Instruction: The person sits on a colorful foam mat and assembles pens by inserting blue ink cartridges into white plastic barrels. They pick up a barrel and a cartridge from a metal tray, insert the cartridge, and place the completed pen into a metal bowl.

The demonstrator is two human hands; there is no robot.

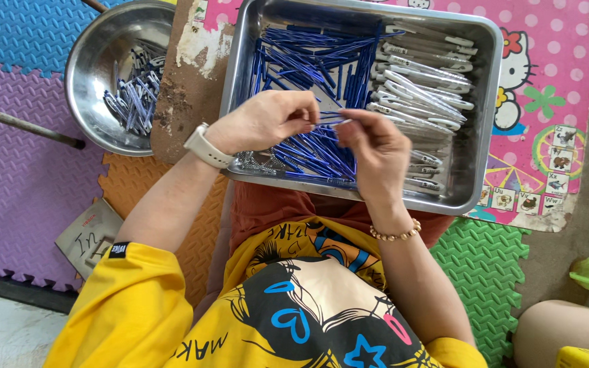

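Yellow sleeves and a printed shirt front fill the near edge of the view, above foam floor mats (22,163) in purple, orange and green. Beyond the knees a rectangular steel tray (480,102) is laid, holding a heap of blue pen refills (308,61) on its left and white pen barrels (424,82) on its right. A round steel bowl (93,61) with assembled pens is set to the left of the tray.

Over the tray's middle, the left hand (267,121) is closed in a pinch on a thin blue refill (327,121), and the right hand (376,146) is closed on its other end; whether a barrel is held there cannot be told. For a clean fit, the refill is best kept straight, gripped near its tip, and lined up with the barrel's opening.
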